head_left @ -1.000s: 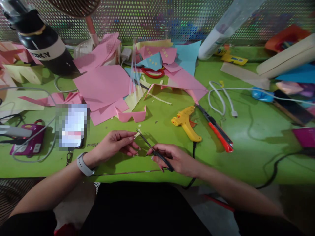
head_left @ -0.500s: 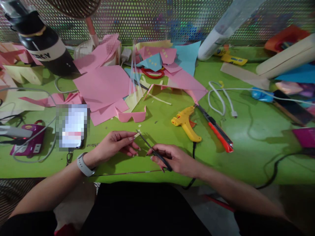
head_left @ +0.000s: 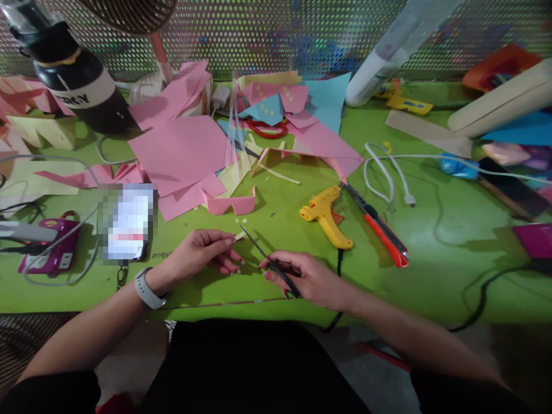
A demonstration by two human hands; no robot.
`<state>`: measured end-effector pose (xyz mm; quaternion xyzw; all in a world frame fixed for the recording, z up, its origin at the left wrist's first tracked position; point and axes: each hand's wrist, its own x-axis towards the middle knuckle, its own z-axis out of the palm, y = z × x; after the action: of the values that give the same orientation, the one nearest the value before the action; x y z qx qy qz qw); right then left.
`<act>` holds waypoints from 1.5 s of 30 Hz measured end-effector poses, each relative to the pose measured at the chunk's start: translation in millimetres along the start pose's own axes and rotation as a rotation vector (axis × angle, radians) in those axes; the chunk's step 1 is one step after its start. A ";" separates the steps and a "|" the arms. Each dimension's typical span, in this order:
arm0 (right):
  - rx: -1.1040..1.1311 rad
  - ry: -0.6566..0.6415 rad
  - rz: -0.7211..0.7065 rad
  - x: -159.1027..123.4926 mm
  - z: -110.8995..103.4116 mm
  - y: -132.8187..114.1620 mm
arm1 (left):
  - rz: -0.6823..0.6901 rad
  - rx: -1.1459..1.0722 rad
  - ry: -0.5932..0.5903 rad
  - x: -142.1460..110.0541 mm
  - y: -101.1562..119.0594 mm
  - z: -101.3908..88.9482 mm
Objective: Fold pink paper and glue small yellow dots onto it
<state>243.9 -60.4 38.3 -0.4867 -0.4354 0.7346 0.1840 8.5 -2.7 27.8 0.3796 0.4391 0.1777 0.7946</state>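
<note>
Between the thumb and fingertips of my left hand (head_left: 207,251) is a short pale yellow paper strip (head_left: 240,236). My right hand (head_left: 302,276) grips black-handled scissors (head_left: 280,275), their blades pointing up and left toward the strip's end. Just beyond the blade tips lie a few tiny cut paper bits (head_left: 244,221) on the green table. Pink paper glasses (head_left: 233,203) sit a little farther back, folded so that the side pieces stand up.
A yellow glue gun (head_left: 330,217) and a red utility knife (head_left: 379,230) lie to the right. At left are a phone (head_left: 129,221) and a purple power adapter (head_left: 54,247). Pink sheets (head_left: 181,146), a black bottle (head_left: 81,80) and red-handled scissors (head_left: 267,132) are behind.
Another tiny paper bit now lies on the table near the scissor tips. The strip in my left hand looks shorter. Both hands have barely shifted.
</note>
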 end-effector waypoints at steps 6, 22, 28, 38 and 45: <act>0.012 0.001 -0.006 -0.7 -1.7 1.7 | 0.037 -0.032 0.036 -1.4 1.6 1.5; -0.099 -0.053 -0.020 -1.8 -0.6 1.3 | 0.045 -0.039 0.000 -1.1 -0.3 3.0; -0.092 -0.053 -0.027 -2.6 0.3 0.7 | 0.045 -0.047 -0.016 -2.1 -0.5 4.2; -0.104 -0.034 -0.034 -1.5 0.9 4.2 | 0.038 -0.045 -0.022 -1.1 -0.9 3.1; -0.104 -0.026 -0.041 -1.4 1.3 3.5 | 0.047 -0.059 -0.023 -1.0 -0.6 3.9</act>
<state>244.0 -63.9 36.4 -0.4769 -0.4853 0.7134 0.1678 11.1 -5.5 29.1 0.3681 0.4155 0.2048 0.8062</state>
